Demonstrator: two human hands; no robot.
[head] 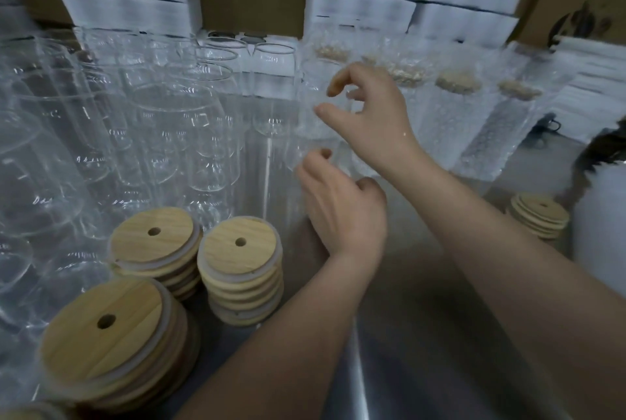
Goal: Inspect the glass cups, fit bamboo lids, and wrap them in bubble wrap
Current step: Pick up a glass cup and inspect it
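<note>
Dead centre, a touch toward 12 o'clock: right hand [369, 121] with fingers curled, thumb and forefinger seemingly pinched on a clear glass cup [342, 158], so see-through as to be barely an outline. Left hand [342, 209] just below, toward 6 o'clock, fingers curled too, but can't tell whether actually gripping the cup or just beside it. Loads more bare cups [176, 121] crowding 9 to 10 o'clock, stacks of bamboo lids [237, 246] at 7 o'clock on the surface [423, 318], already wrapped cups [454, 108] lined up at 2 o'clock. Handling-wise, at a guess: thin, stiff, slippery glass, light but unforgiving if knocked against the neighbours. Best taken round the body with a full hand, not by the rim alone, then press a lid on squarely from above.
</note>
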